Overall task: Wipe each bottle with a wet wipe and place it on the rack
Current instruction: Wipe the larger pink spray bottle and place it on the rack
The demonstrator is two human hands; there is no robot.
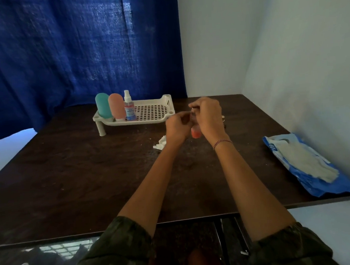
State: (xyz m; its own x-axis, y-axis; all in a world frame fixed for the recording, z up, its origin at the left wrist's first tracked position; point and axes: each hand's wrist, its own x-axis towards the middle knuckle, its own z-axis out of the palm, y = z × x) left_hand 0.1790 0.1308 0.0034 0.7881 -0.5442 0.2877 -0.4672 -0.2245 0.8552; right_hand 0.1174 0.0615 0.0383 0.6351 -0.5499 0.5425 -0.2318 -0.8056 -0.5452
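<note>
Head view: we see one small bottle (196, 133) with pink liquid in its base, held in the air above the far right part of the desk (74, 180), just in front of the rack's right end. The right hand (208, 117) is wrapped over its upper part, fingers curled round it, so only the bottom shows. The left hand (176, 126) sits just beside it on the left with its fingers curled in toward the bottle; we cannot tell whether it grips the bottle or pinches anything.

One white perforated rack (154, 111) stands near the desk's far edge. We count three bottles upright in a row at its left end: a teal bottle (102, 105), a pink bottle (116, 105) and a clear spray bottle (129, 107). The rest of the rack holds nothing.

One crumpled white wipe (160, 144) lies on the desk just left of the left wrist. One blue wipe pack (304, 164) lies open along the right edge, a pale sheet showing on top. A blue curtain (61, 57) hangs behind the far edge.
</note>
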